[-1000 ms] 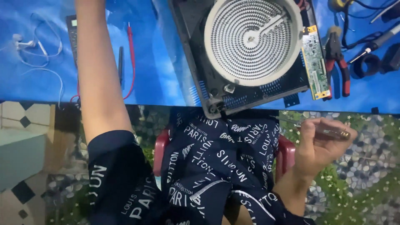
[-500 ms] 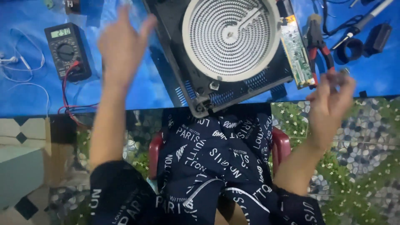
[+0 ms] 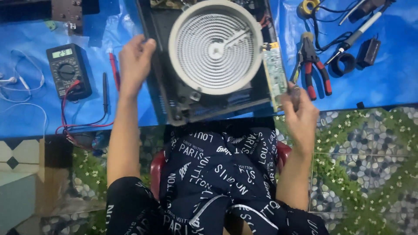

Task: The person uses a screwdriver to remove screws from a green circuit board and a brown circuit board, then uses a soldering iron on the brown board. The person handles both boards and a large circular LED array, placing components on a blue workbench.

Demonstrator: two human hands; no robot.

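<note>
We've got our left hand point(image 3: 133, 61) spread loose on the left edge of the opened cooktop point(image 3: 209, 61), while our right hand point(image 3: 300, 115) closes around a small tool by its circuit board point(image 3: 275, 74). Best steady that housing first.

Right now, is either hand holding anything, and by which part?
The left hand rests on the left edge of the opened black cooktop casing. The right hand grips a slim tool at the green circuit board; the hold point is hidden.
</note>
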